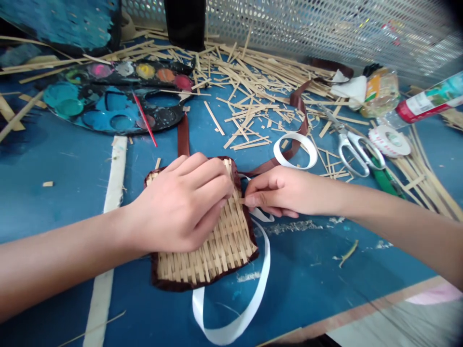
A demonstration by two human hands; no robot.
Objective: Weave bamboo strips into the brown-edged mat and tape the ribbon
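Note:
A woven bamboo panel (224, 236) with dark brown ribbon edging lies flat on the blue table. My left hand (184, 202) rests over its upper left part, fingers curled in; whatever they grip is hidden under the hand. At the panel's right edge, my right hand (275, 193) pinches a short bamboo strip (241, 200) between thumb and forefinger, its tip pointing at the weave. White ribbon (265, 260) trails from beneath the panel and loops toward the front. Brown ribbon (183, 135) runs out behind the panel.
Loose bamboo strips (249, 96) litter the back. A paint palette (119, 108) with a red brush (144, 119) sits at left, beside a pale fabric strip (117, 168). Scissors (356, 149), a tape roll (390, 140) and a red-capped bottle (427, 103) are at right.

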